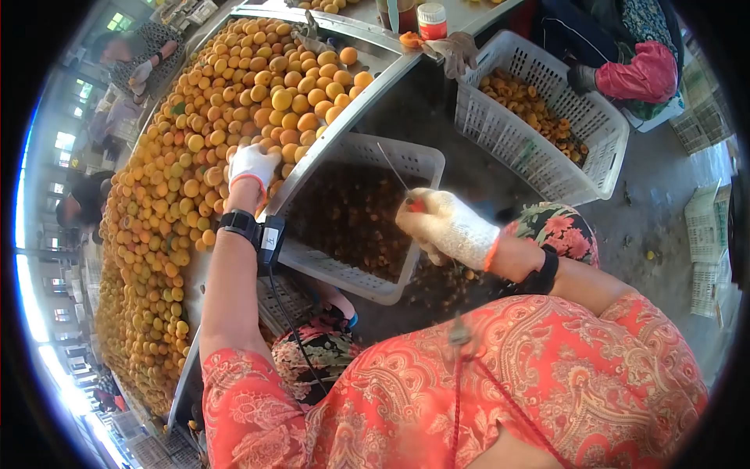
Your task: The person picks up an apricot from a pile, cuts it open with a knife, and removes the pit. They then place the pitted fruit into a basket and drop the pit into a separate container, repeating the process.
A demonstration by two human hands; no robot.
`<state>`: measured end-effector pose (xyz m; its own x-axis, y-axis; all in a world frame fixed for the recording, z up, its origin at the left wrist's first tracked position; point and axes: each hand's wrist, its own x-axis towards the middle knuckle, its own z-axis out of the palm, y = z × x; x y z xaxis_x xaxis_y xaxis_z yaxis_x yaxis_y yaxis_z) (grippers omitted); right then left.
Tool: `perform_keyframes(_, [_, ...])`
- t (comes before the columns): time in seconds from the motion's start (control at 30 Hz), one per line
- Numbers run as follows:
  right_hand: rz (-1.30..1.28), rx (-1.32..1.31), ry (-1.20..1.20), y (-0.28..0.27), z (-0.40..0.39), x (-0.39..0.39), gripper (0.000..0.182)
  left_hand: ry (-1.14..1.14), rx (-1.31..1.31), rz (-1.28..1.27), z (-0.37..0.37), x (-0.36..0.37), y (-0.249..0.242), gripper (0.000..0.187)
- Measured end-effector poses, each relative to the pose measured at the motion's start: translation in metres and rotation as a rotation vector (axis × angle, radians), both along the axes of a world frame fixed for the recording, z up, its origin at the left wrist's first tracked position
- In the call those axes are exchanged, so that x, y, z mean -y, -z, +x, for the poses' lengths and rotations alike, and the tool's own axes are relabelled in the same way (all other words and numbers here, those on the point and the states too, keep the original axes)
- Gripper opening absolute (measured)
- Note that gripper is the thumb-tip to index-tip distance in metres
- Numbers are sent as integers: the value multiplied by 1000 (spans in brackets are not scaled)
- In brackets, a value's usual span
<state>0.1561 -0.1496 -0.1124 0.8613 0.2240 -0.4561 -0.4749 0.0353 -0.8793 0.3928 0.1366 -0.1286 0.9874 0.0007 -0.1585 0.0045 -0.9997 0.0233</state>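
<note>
My left hand [254, 166], in a white knit glove with an orange cuff, reaches onto a big heap of apricots [207, 117] on a metal-edged table. Its fingers are curled among the fruit; whether they grip one is hidden. Over a white plastic crate [426, 160], my gloved right hand [449, 227] is closed around a knife [392, 166]. The thin blade points up and left, and a bit of red handle shows between the fingers. Dark orange pieces [351, 215], apparently cut apricots, lie in the crate in shadow.
A second white crate [539, 168] holds apricot halves [535, 109] at upper right, beside a person in a pink sleeve [639, 72]. On the table's metal edge [344, 129] stands a red-labelled jar [432, 21]. Stacked crates [707, 227] stand at right; other people work at far left.
</note>
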Motion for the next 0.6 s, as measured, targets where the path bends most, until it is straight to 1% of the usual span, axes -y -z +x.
perform_keyframes(0.03, [-1, 7, -5, -1, 0, -1, 25, 1, 32, -10, -2, 0, 1, 47])
perform_keyframes(0.1, [10, 14, 28, -2, -1, -3, 25, 86, 270, 4, -13, 1, 0, 40])
perform_keyframes(0.13, [18, 4, 58, -2, -2, -4, 25, -10, 210, -101, -13, -2, -5, 41])
perform_keyframes(0.17, [17, 6, 63, -6, -1, -3, 25, -13, 220, -267, -13, -11, -6, 37])
perform_keyframes(0.23, [26, -30, 79, -14, 1, -2, 22, -131, 133, -756, -35, -9, -30, 30])
perform_keyframes(0.27, [83, -49, 101, -17, -1, -2, 17, -127, 111, -1000, -36, -21, -30, 26])
perform_keyframes(0.3, [89, -43, 97, -10, 0, -2, 17, -165, 108, -1287, -53, -18, -43, 30])
perform_keyframes(0.37, [224, 172, 72, 9, 1, -4, 15, 10, -122, -1718, -96, -14, -73, 36])
perform_keyframes(0.4, [151, 295, 53, 0, -4, -4, 18, -7, -54, -1793, -122, 1, -85, 40])
perform_keyframes(0.43, [157, 299, 50, -6, -7, -6, 18, -24, 14, -1867, -149, 19, -94, 45])
perform_keyframes(0.47, [9, 398, 55, -11, -8, -8, 21, 4, 44, -1917, -172, 33, -105, 46])
perform_keyframes(0.5, [-143, 491, 58, -14, -10, -11, 23, -13, 10, -1923, -188, 33, -105, 51])
perform_keyframes(0.53, [-77, 543, 69, -9, -12, -15, 25, 1, -11, -1971, -204, 36, -103, 54])
perform_keyframes(0.57, [-77, 539, 62, -15, -19, -20, 25, 14, -33, -2020, -217, 38, -102, 58])
perform_keyframes(0.6, [14, 628, 69, -25, -28, -24, 25, 54, -45, -2065, -227, 39, -100, 59])
